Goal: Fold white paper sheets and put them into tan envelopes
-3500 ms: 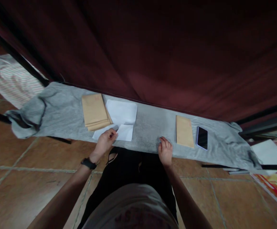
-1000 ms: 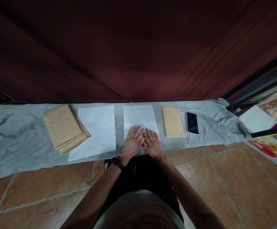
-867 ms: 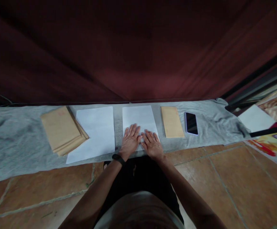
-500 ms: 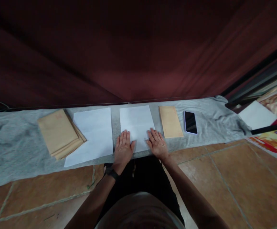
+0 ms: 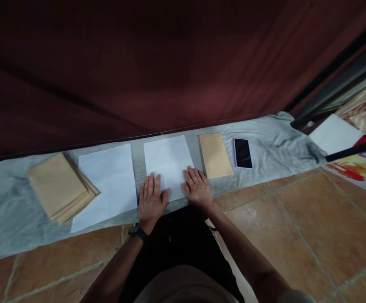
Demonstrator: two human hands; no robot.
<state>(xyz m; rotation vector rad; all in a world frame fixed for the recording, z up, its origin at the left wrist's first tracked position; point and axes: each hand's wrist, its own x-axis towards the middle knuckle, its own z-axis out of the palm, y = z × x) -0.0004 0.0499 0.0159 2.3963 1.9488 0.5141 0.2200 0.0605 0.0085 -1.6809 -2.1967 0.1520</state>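
A white sheet of paper (image 5: 167,162) lies flat on a grey cloth (image 5: 9,206) spread along the floor. My left hand (image 5: 150,200) rests flat and open on the sheet's near left corner, a black watch on its wrist. On the near right corner my right hand (image 5: 197,187) lies flat with fingers spread. Neither hand holds anything. A second, larger white sheet (image 5: 107,183) lies just left of my left hand, and a single brown envelope (image 5: 215,155) lies just right of my right hand.
A stack of brown envelopes (image 5: 59,187) sits at the left of the cloth. A dark phone (image 5: 242,153) lies right of the single envelope. A dark red curtain (image 5: 157,67) hangs behind. Brown tiled floor (image 5: 296,219), a white sheet (image 5: 334,134) and a colourful print (image 5: 359,168) are at right.
3.5 s ago my left hand pinched a white sheet; one sheet has since come to lie flat in front of me. In the last second both hands slid apart from its middle to its near corners.
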